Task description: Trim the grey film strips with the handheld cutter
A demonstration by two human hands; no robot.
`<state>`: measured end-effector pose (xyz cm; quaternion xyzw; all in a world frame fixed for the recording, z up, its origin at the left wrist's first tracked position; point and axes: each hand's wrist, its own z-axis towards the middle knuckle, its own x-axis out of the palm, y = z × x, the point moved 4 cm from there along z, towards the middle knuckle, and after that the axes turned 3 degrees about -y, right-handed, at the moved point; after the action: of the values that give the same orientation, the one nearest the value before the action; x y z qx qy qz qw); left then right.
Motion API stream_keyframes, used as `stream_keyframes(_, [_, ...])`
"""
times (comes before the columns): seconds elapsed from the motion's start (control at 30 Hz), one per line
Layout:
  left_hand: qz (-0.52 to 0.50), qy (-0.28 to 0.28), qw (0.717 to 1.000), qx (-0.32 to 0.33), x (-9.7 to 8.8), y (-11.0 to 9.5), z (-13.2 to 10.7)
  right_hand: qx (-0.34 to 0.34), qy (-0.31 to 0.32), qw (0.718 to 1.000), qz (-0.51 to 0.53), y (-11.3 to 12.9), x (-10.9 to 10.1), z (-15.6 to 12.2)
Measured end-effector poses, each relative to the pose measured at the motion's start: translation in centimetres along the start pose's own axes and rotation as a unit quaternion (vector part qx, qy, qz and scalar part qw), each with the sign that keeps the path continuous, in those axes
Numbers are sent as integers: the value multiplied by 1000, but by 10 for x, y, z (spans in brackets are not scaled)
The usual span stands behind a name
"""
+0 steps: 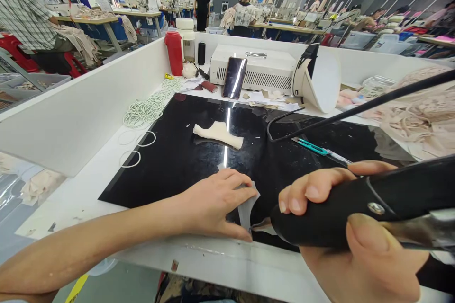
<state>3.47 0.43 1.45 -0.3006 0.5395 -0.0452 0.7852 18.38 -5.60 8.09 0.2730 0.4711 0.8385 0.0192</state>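
My left hand rests on the black mat, its bent fingers and thumb on a thin greyish translucent piece. Fingertips press the piece's upper part, and the thumb reaches its lower end. My right hand is wrapped around a thick black-handled tool with a screw and a metal part on its right side. The handle's rounded end hangs close to the piece and hides part of it. Farther back on the mat lies a cream curved fabric piece, touched by neither hand.
A black cable crosses above the mat. Teal thread snips lie on the right. Pale green cord loops are at left. A phone leans on a white vented box. White walls edge the table; people sit beyond.
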Motion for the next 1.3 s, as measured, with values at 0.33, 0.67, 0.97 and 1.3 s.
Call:
stream_keyframes(0.33, [11, -84, 996, 38, -2, 10, 1, -11, -50, 997, -61, 5, -33, 24])
stream_keyframes(0.67, [-64, -56, 992, 88, 0, -4, -1, -42, -98, 990, -89, 5, -41, 41])
stream_keyframes(0.97, [-57, -51, 993, 88, 0, -3, 0, -31, -21, 999, -24, -1, -14, 20])
stream_keyframes(1.3, [-45, -52, 993, 100, 1, -3, 0, -34, -7, 999, -23, -2, -13, 16])
